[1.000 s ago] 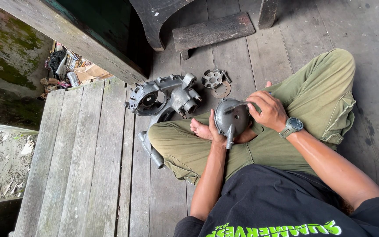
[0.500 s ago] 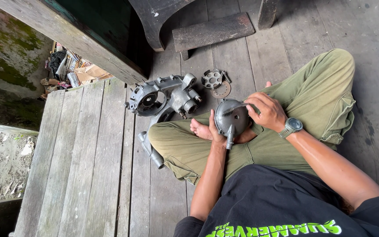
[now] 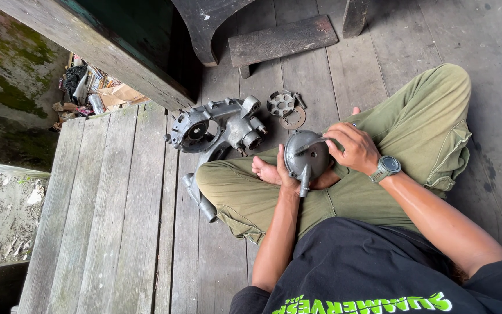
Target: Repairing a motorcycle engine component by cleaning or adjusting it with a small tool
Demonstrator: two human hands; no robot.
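I sit cross-legged on a wooden plank floor in olive trousers. My left hand (image 3: 286,174) grips a round grey metal housing (image 3: 304,156) with a short stem pointing down, held over my lap. My right hand (image 3: 352,146), with a watch on the wrist, pinches a thin dark tool (image 3: 311,146) whose tip rests on the housing's face. A bare foot shows just left of the housing.
A large grey engine casing (image 3: 216,127) lies on the planks beyond my left knee. A round perforated metal part with a rusty ring (image 3: 284,108) lies beside it. A wooden block (image 3: 283,39) and dark furniture legs stand farther back. The floor's edge drops off at left.
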